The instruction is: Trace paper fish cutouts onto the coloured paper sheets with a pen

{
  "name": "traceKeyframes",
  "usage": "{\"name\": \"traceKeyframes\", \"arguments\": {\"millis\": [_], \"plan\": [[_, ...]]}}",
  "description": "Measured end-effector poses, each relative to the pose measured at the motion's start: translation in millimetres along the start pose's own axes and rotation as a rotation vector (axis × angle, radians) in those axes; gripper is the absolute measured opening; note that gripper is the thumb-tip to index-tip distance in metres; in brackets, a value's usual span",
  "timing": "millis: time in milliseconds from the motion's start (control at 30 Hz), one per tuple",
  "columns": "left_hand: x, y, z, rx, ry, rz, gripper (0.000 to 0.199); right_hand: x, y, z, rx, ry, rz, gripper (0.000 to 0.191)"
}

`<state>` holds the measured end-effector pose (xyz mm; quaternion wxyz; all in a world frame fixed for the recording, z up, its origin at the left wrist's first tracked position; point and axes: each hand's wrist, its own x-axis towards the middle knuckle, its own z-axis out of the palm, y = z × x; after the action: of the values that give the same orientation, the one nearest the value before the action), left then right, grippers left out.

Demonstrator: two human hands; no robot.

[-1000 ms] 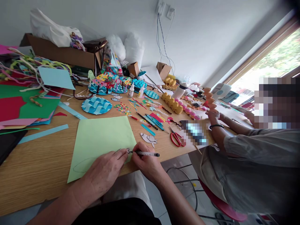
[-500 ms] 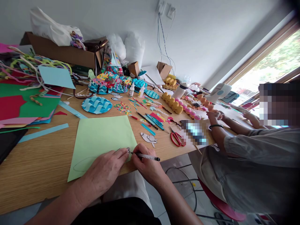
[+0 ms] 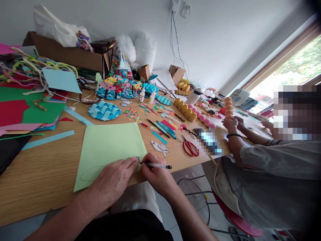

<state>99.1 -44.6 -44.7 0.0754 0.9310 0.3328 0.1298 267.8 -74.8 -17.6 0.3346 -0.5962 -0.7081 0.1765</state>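
A pale green sheet of paper (image 3: pixel 112 142) lies at the table's front edge. My left hand (image 3: pixel 114 177) rests flat on it, fingers stretched out and holding nothing. Between finger and thumb, my right hand (image 3: pixel 156 175) grips a black-capped pen (image 3: pixel 160 165), its tip at the sheet's right side beside a small scalloped drawing (image 3: pixel 137 159). A long curved outline (image 3: pixel 87 173) shows left of my left hand, partly hidden under it. Just beyond my right hand are grey fish cutouts (image 3: pixel 160 147) and red-handled scissors (image 3: pixel 190 147).
Pencils and blue strips (image 3: pixel 165 129), a woven blue paper oval (image 3: pixel 104 110) and glue bottles (image 3: pixel 141 95) lie farther back. Coloured sheets (image 3: pixel 52 112) are stacked at left. On the right, a co-worker's hands (image 3: pixel 230 124) hold an orange bumpy strip (image 3: pixel 228 107).
My hands stay nearly in place, the pen tip still at the small drawing. The co-worker's orange strip has been raised upright. The view has shifted slightly.
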Motion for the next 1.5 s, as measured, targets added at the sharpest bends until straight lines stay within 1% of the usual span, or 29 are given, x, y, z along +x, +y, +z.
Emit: {"name": "traceKeyframes", "arguments": {"millis": [200,400,467,633,700,767,900,1100,1200,1333,1500], "plan": [[0.6,2.0,-2.0,0.04,0.009,-0.005,0.041,1.3,0.1,0.4,0.057,-0.019,0.017,0.011],[2.1,3.5,-6.9,0.024,-0.018,-0.023,0.047,4.4,0.4,2.8,0.069,-0.035,0.026,0.011],[1.5,3.1,-6.1,0.018,0.004,-0.026,0.052,5.7,0.5,4.2,0.085,-0.04,0.027,0.011],[-0.2,0.9,-1.6,0.005,0.072,-0.02,0.076,7.6,-0.8,4.7,0.15,-0.04,0.008,0.009],[-0.6,0.1,-0.2,-0.002,0.078,-0.026,0.08,7.9,-0.8,3.4,0.158,-0.041,0.01,0.008],[-1.0,-0.6,0.5,-0.005,0.072,-0.029,0.082,7.8,0.5,1.7,0.18,-0.039,0.041,0.007],[-1.6,-0.4,-0.1,-0.015,0.023,-0.052,0.078,6.0,6.6,-1.0,0.239,-0.021,0.12,0.005],[-0.4,1.2,-4.2,-0.036,-0.037,-0.08,0.059,3.0,9.1,-3.1,0.183,0.013,0.124,0.006],[0.3,0.0,-3.6,-0.063,-0.027,-0.075,0.052,2.6,5.9,-4.0,0.183,0.006,0.116,0.006],[0.0,-2.6,0.1,-0.087,0.006,-0.055,0.051,4.1,2.0,-2.5,0.2,-0.015,0.091,0.006],[-0.1,-3.2,0.3,-0.087,-0.011,-0.06,0.051,6.1,0.7,1.1,0.188,-0.028,0.048,0.008]]}}
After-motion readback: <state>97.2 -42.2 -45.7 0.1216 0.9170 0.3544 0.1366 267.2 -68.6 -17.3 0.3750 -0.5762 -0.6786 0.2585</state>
